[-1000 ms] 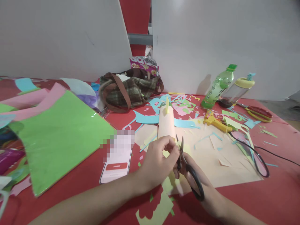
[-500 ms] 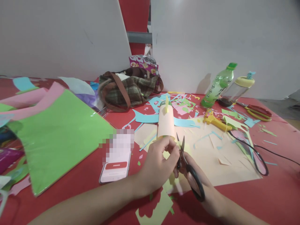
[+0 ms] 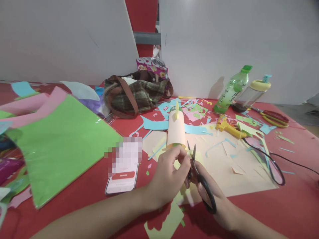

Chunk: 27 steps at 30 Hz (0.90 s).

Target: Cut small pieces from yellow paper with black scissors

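Note:
My right hand [image 3: 211, 189] is closed around the black-handled scissors [image 3: 207, 194], whose blades point away from me and stand slightly parted. Close beside the blades, my left hand [image 3: 169, 172] pinches a small piece of pale yellow paper [image 3: 189, 154], mostly covered by the fingers. Just beyond the left hand lies a cylinder wrapped in cream paper [image 3: 176, 127], with a yellow paper piece [image 3: 177, 111] sticking up at its far end. Below the hands is a yellow-green paper sheet [image 3: 171, 220] with a scalloped cut edge.
A phone [image 3: 122, 182] and a large green sheet [image 3: 67, 139] lie left. Behind are a plaid bag [image 3: 147, 94] and paper scraps [image 3: 195, 111]. To the right are a yellow glue gun [image 3: 230, 128] with a cord, a green bottle [image 3: 233, 89], a clear cup [image 3: 251, 94] and red-and-yellow-handled scissors [image 3: 275, 119].
The scissors have shifted very slightly left, and their blades look a little closer together. My left hand keeps its pinch, nearly still.

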Tool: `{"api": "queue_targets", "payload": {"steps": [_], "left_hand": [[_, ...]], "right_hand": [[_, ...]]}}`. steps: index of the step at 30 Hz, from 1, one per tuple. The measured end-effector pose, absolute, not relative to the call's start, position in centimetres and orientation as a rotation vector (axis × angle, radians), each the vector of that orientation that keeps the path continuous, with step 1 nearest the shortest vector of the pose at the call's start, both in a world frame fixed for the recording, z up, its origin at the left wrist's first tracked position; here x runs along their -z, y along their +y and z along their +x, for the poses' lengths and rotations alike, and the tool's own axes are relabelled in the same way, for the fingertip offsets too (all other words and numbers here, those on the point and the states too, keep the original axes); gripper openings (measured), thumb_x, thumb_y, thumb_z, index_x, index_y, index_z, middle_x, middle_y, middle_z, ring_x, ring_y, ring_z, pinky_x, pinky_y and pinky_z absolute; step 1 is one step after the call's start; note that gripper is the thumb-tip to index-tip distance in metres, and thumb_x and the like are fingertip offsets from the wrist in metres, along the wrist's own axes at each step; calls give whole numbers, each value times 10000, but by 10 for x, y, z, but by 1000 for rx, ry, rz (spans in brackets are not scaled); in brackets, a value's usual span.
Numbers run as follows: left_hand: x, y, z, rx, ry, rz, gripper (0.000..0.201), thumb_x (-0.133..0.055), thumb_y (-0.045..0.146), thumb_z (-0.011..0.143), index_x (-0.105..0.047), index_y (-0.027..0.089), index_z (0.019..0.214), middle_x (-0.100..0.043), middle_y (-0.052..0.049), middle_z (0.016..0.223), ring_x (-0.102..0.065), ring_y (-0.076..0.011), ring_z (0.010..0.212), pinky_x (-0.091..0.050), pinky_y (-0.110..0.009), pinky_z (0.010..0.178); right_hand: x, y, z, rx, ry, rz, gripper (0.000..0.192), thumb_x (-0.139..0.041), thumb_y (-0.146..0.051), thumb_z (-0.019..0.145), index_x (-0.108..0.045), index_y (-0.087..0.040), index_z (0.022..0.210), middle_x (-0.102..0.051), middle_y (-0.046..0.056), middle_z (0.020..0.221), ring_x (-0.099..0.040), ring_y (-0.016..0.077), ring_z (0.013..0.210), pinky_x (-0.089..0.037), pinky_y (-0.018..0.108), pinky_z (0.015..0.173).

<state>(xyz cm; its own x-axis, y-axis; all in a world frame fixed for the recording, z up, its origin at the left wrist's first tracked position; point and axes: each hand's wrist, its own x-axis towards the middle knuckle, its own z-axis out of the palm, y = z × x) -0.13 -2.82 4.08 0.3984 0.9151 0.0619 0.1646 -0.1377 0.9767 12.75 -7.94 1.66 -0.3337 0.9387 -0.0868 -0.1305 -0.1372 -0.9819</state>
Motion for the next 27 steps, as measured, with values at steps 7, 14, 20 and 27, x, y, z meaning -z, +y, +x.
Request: {"api": "queue_targets", "payload": {"steps": [7, 14, 20, 27], "left_hand": [[-42, -26, -4, -893, 992, 1703, 199, -364, 200, 808, -397, 174, 614, -446, 47, 529, -473, -79, 525, -395, -194, 556], [-49, -18, -8, -831, 990, 1806, 153, -390, 171, 780, -463, 170, 645, -506, 32, 591, -492, -88, 581, -396, -188, 573], [-57, -14, -11, -777, 978, 1878, 153, -392, 157, 764, -476, 165, 636, -503, 32, 588, -485, -90, 580, -385, -185, 550], [-64, -13, -14, -736, 954, 1912, 145, -391, 133, 752, -482, 164, 643, -502, 44, 587, -476, -76, 576, -375, -166, 549]], "right_hand": [[-17, -80, 126, -1582, -1284, -981, 374, -393, -473, 783, -367, -287, 1107, -397, -6, 721, -383, 134, 561, -406, 283, 570], [-16, -77, 126, -1529, -1304, -1001, 381, -400, -496, 768, -409, -241, 1051, -386, 19, 763, -373, 176, 696, -360, 297, 610], [-15, -77, 126, -1542, -1291, -982, 392, -418, -498, 758, -399, -239, 1052, -376, 9, 742, -348, 165, 664, -328, 289, 597], [-16, -77, 126, -1565, -1258, -957, 420, -435, -497, 750, -388, -243, 1080, -368, 4, 740, -337, 156, 653, -320, 276, 576]]}}
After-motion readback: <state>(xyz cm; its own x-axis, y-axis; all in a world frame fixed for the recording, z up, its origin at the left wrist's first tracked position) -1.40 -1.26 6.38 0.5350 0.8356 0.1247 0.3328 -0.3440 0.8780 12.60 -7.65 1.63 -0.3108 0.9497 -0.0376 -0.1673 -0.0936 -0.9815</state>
